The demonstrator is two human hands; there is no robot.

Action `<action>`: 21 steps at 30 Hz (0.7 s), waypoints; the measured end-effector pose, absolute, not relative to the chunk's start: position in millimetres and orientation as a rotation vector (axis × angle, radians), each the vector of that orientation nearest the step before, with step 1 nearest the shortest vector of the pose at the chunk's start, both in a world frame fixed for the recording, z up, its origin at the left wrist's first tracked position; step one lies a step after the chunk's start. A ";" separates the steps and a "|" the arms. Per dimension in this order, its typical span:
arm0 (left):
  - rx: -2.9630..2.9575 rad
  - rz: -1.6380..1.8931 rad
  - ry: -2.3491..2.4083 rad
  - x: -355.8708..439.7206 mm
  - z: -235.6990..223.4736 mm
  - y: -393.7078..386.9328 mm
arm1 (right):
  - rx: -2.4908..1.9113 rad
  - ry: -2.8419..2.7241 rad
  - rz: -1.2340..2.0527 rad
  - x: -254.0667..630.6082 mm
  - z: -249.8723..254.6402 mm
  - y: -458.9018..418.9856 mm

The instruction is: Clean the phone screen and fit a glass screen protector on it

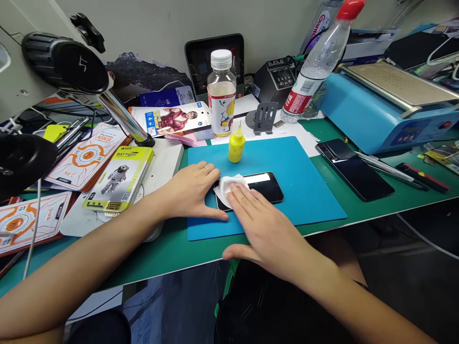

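A black smartphone [271,188] lies screen up on the blue mat [304,191]; the screen reflects a bright strip. My left hand [188,191] braces the phone's left end, its fingers at the far corner and its thumb along the near side. With fingers stretched out together, my right hand [267,224] presses a folded white tissue [229,186] onto the left part of the screen. The thumb of that hand stands apart, over the table's front edge. Behind the phone, a small yellow dropper bottle [236,147] stands upright on the mat.
Battery packs [122,177] and orange-white screen boxes [86,155] are piled at left beside a metal stand post [124,114]. Two drink bottles, one juice [221,95] and one red-capped [311,71], stand behind. At right lie another phone [355,167], tweezers [390,169] and a blue machine [387,110].
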State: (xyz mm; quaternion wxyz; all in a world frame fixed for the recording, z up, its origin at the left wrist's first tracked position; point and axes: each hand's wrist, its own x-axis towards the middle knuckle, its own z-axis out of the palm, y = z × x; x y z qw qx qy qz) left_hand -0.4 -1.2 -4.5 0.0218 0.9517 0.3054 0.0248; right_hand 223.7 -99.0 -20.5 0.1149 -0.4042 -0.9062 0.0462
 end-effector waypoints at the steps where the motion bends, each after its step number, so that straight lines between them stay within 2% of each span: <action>1: 2.949 0.071 0.959 -0.5 -4.7 -1.3 | -1.148 -2.676 0.178 234.3 -19.1 -99.2; 7: 2.907 0.053 1.030 -1.5 -3.2 -3.3 | -1.213 -2.524 0.191 289.6 -25.6 -83.2; 13: 2.837 0.122 1.042 -2.3 -3.0 -7.6 | -1.419 -2.240 0.038 287.6 -39.3 -83.4; 21: 2.780 0.142 1.082 -1.5 -1.4 -8.1 | -1.516 -2.268 0.032 287.7 -40.9 -81.5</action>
